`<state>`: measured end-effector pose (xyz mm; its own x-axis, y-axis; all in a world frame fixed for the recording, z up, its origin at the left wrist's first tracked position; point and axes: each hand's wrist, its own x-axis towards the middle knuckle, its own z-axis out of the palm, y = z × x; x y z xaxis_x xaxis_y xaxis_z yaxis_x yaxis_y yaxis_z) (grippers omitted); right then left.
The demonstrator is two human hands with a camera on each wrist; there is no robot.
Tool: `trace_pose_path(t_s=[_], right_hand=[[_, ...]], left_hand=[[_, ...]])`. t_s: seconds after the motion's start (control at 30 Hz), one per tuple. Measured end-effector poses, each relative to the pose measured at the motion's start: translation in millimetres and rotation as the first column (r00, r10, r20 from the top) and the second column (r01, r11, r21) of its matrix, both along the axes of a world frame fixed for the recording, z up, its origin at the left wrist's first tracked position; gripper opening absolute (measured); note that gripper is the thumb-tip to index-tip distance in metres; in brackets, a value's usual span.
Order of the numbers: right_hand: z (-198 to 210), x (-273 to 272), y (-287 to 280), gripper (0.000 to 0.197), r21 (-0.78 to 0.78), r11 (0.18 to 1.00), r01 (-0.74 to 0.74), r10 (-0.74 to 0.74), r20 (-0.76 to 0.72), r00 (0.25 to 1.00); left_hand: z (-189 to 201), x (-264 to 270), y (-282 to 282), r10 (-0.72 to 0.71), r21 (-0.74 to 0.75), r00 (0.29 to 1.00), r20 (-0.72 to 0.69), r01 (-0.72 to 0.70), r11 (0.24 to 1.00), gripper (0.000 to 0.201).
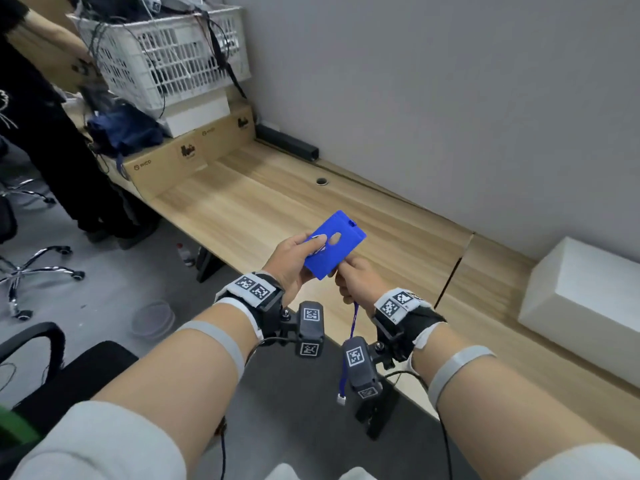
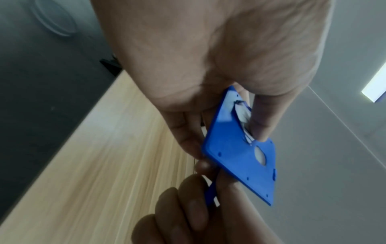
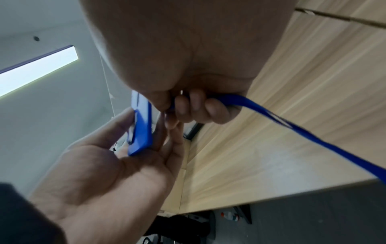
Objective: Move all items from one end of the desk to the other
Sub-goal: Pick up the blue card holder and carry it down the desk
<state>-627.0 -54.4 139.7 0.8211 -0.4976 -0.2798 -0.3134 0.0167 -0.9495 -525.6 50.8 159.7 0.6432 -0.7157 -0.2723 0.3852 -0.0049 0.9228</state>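
Stretching along the grey wall, the wooden desk (image 1: 263, 202) fills the middle of the head view, its right end cut off by the frame. At the far left end sit cardboard boxes (image 1: 194, 152) with a white basket (image 1: 166, 53) of tangled cables on top; what lies inside is hard to make out. A white box (image 1: 585, 303) rests on the desk at the right, partly out of frame. A second person in dark clothes (image 1: 52, 133) stands by the boxes, mostly cropped.

Above the desk's near edge, clear of the wood, the left hand (image 1: 291, 261) grips a blue badge holder (image 1: 334, 244), thumb on top and fingers beneath; the card inside is blurred. The right hand (image 1: 356, 282) curls its fingers round the blue strap (image 1: 349, 344), just at the holder's lower corner. The strap hangs down between the wrists, partly hidden behind the wrist camera, ending in a small white clip (image 1: 342, 398).
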Motion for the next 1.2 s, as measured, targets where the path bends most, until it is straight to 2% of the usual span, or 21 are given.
trace_pose_path(t_s=[0.13,0.27,0.43,0.5,0.6,0.73,0.8,0.87,0.9,0.97,1.0,1.03,1.1,1.2], right_hand=[[6.4,-17.5,-24.5,0.025,-0.021,1.000,0.020,-0.020,-0.007,1.000],[2.5,-33.8,-46.9,0.032,-0.084,0.996,0.006,-0.010,-0.045,0.999],[0.3,-43.6,-70.0,0.030,-0.292,0.956,0.035,-0.065,-0.093,0.994],[4.3,-45.6,-79.3,0.028,-0.349,0.936,0.046,-0.083,-0.091,0.992],[18.8,-46.8,-95.4,0.024,-0.462,0.885,0.064,-0.113,-0.080,0.990],[36.9,-47.7,-122.8,0.021,-0.615,0.785,0.075,-0.176,-0.105,0.979],[42.1,-50.3,-135.2,0.020,-0.646,0.759,0.080,-0.203,-0.118,0.972],[42.0,-54.1,-145.8,0.021,-0.614,0.784,0.092,-0.216,-0.131,0.968],[39.2,-57.4,-149.9,0.022,-0.536,0.835,0.122,-0.216,-0.116,0.970],[28.3,-65.0,-152.1,0.026,-0.221,0.953,0.207,-0.226,-0.066,0.972],[22.2,-69.8,-151.0,0.025,-0.066,0.970,0.236,-0.239,-0.051,0.970],[16.1,-74.0,-148.0,0.024,0.025,0.967,0.255,-0.254,-0.047,0.966],[4.8,-78.2,-140.3,0.027,0.019,0.960,0.280,-0.279,-0.054,0.959],[2.6,-77.0,-129.1,0.031,-0.202,0.940,0.275,-0.301,-0.111,0.947]], left_hand=[[5.3,-11.0,-31.9,-0.107,0.051,0.993,0.054,0.104,0.993,0.015],[9.6,-17.6,-54.1,-0.156,0.121,0.969,0.189,0.135,0.983,0.023],[-3.7,-5.3,-74.6,-0.167,0.191,0.928,0.333,0.108,0.976,0.019],[-12.8,-0.5,-82.2,-0.252,0.254,0.873,0.418,0.154,0.955,0.015],[-24.0,0.6,-93.4,-0.436,0.382,0.741,0.511,0.259,0.887,0.015],[-24.3,2.7,-114.5,-0.603,0.460,0.567,0.561,0.392,0.796,0.010],[-18.9,6.0,-124.0,-0.656,0.457,0.531,0.537,0.470,0.755,0.009],[-13.4,9.4,-129.6,-0.681,0.400,0.564,0.468,0.552,0.732,0.003],[-10.7,11.5,-131.6,-0.684,0.345,0.603,0.411,0.592,0.729,0.007],[-4.4,16.2,-136.3,-0.672,0.171,0.697,0.250,0.651,0.739,0.017],[-1.1,17.9,-139.6,-0.651,0.072,0.740,0.167,0.650,0.757,0.020],[0.6,19.8,-144.2,-0.622,-0.005,0.776,0.106,0.626,0.780,0.020],[1.4,20.5,-155.3,-0.544,-0.042,0.833,0.103,0.550,0.834,0.016],[-2.8,11.6,-171.3,-0.434,0.026,0.873,0.224,0.440,0.898,0.014]])
